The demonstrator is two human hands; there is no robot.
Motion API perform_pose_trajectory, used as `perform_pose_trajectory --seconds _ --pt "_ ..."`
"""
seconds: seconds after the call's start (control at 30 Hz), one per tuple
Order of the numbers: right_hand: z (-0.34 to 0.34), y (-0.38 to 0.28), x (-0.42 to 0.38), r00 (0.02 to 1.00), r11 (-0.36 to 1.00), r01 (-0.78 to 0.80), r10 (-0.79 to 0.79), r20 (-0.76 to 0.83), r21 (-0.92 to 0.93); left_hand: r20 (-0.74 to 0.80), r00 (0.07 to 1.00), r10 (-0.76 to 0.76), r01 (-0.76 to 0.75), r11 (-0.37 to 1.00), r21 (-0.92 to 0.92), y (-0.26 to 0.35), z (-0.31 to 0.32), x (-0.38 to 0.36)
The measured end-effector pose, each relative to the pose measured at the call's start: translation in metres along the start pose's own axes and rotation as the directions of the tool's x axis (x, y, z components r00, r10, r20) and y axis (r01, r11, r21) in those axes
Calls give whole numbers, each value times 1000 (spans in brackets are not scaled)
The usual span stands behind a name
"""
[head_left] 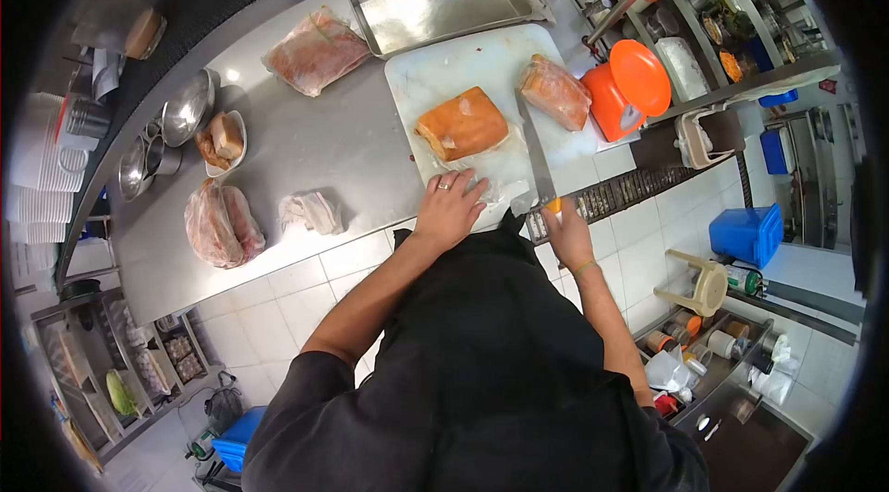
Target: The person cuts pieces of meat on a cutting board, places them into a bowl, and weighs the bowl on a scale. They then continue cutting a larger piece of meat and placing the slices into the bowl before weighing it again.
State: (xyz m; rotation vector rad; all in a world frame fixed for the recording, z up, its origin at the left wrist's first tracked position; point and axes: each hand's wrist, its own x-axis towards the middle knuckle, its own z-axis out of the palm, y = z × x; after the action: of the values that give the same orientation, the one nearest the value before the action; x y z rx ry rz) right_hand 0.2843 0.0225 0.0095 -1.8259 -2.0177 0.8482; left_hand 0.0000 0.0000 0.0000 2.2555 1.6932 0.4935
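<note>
My right hand (569, 237) grips a long knife (536, 157) by its yellow-orange handle, with the blade pointing away from me over the right part of the white cutting board (435, 70). At the board's front edge, my left hand (451, 208) rests with its fingers spread, beside crumpled clear plastic wrap (500, 191). Just beyond those fingers lies an orange-brown block of meat (463, 124), unwrapped on top. A plastic-wrapped piece of meat (556, 92) sits to the right of the blade. Whether my left fingertips press on the wrap is hard to see.
An orange kitchen scale (611, 94) stands right of the board, and a metal tray (435, 6) behind it. Further left on the steel table are wrapped meat (318, 51), another wrapped piece (222, 225), a crumpled cloth (311, 213), a dish of meat (239, 158) and metal bowls (189, 108).
</note>
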Motion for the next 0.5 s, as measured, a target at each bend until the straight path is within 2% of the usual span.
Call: perform_pose_trajectory --seconds 0.07,0.17,0.27,0.37,0.47,0.5 --pt "2 5 -3 998 998 52 -53 18 37 -82 995 48 -50 999 -20 -4 -3 -7" --pt "-6 -12 -7 999 999 31 -31 -9 -33 -184 983 -11 -45 953 -299 -13 -9 -9" --pt "-14 -41 -4 993 998 34 -40 -109 -52 -131 984 -119 84 966 -243 -19 -33 2" --pt "-29 -78 2 980 987 158 -158 -122 -10 -327 932 -156 108 981 -162 -26 -48 29" --pt "-31 -103 18 986 978 165 -159 52 -126 -334 926 -178 178 984 -32 -34 -67 62" --pt "-29 -109 24 982 971 178 -164 95 -157 -275 942 -194 192 981 -35 -39 -67 68"
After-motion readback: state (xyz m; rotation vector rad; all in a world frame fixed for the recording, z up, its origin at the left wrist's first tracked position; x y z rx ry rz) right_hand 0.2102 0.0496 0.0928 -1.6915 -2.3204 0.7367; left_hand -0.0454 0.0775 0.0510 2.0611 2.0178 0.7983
